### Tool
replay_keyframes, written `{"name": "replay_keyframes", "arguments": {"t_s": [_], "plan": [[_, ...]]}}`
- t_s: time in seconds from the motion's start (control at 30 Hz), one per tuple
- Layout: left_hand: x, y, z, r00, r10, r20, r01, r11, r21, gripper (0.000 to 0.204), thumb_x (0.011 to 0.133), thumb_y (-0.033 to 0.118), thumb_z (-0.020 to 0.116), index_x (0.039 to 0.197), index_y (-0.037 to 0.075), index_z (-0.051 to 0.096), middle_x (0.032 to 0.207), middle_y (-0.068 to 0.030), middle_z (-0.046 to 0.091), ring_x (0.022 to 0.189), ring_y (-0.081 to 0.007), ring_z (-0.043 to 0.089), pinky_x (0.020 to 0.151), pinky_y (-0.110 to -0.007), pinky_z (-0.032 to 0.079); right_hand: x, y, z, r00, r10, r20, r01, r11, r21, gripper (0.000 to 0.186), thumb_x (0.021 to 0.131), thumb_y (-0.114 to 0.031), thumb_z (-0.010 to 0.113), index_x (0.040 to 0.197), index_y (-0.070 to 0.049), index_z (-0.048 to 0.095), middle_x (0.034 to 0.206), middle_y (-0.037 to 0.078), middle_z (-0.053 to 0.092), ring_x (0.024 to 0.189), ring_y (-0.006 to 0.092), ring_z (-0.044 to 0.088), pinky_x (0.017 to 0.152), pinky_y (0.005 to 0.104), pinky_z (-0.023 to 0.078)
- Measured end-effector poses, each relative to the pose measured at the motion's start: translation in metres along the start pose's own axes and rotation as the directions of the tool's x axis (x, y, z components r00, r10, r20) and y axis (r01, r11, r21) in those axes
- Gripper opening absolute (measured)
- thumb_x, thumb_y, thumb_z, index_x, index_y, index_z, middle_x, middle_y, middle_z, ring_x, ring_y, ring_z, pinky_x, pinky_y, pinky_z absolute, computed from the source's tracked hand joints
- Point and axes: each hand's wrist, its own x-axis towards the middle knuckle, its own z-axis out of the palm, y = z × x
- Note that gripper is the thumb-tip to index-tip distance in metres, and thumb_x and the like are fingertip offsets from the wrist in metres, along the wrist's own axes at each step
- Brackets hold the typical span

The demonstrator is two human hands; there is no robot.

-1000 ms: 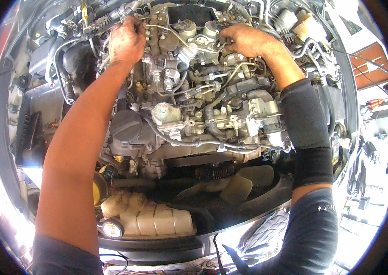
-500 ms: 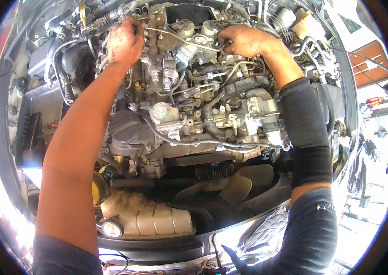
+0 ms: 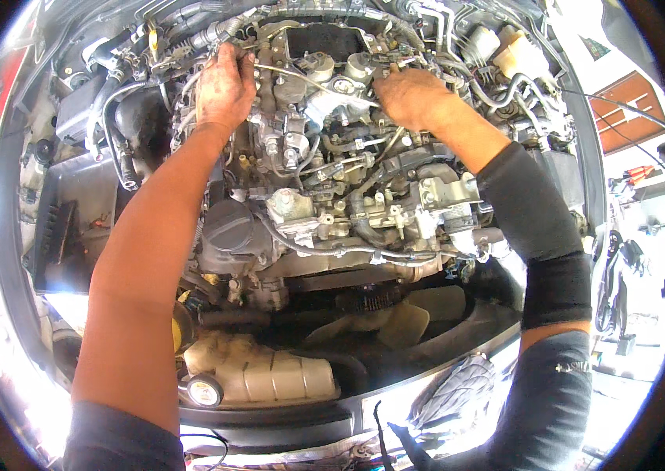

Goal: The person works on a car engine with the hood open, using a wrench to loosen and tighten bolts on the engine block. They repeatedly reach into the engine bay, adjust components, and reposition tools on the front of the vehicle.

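Note:
An uncovered car engine (image 3: 348, 169) lies under both of my hands. A thin metal pipe (image 3: 301, 76) crosses its far part, running from one hand toward the other. My left hand (image 3: 226, 88) is closed at the pipe's left end, fingertips partly hidden behind the knuckles. My right hand (image 3: 417, 98) has its fingers curled down close to the pipe's right end; what they grip is hidden beneath them. Between the hands sit two round-topped engine parts (image 3: 319, 66) in front of a dark rectangular opening (image 3: 324, 41).
Nearer to me are a round black oil cap (image 3: 230, 225), a cable loom (image 3: 340, 251), fan blades (image 3: 404, 323) and a tan coolant tank (image 3: 269, 373) with a round cap. A pale reservoir (image 3: 521, 56) stands far right. At left is an open airbox (image 3: 73, 212).
The whole view has shifted, so the engine appears lower. My right hand has come slightly nearer to me and turned knuckles-up, while my left stays at the pipe's left end.

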Motion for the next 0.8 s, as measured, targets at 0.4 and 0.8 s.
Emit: {"name": "replay_keyframes", "arguments": {"t_s": [0.4,0.8], "plan": [[0.0,-0.001,-0.003,0.979,-0.047,0.201,0.046,0.999,0.01,0.039,0.103,0.046,0.064,0.113,0.01,0.076,0.104,-0.0274,0.077,0.103,-0.0478,0.073,0.095,-0.057,0.057,-0.011,-0.042,0.027,0.96,0.268,-0.078,-0.271,0.962,-0.021,0.034,0.105,-0.012,0.054,0.134,0.005,0.059,0.133,0.031,0.07,0.104,0.0401,0.08,0.087,0.0456,0.068],[-0.028,0.037,-0.089,0.984,0.002,0.179,0.05,0.958,-0.284,0.027,0.109,0.03,0.066,0.117,0.004,0.067,0.107,-0.0208,0.072,0.101,-0.0364,0.064,0.097,-0.047,0.049,-0.077,-0.049,-0.029,0.813,0.41,-0.413,-0.36,0.912,0.196,0.024,0.108,-0.019,0.054,0.122,0.0,0.059,0.11,0.022,0.074,0.099,0.0378,0.077,0.083,0.0479,0.065]]}}
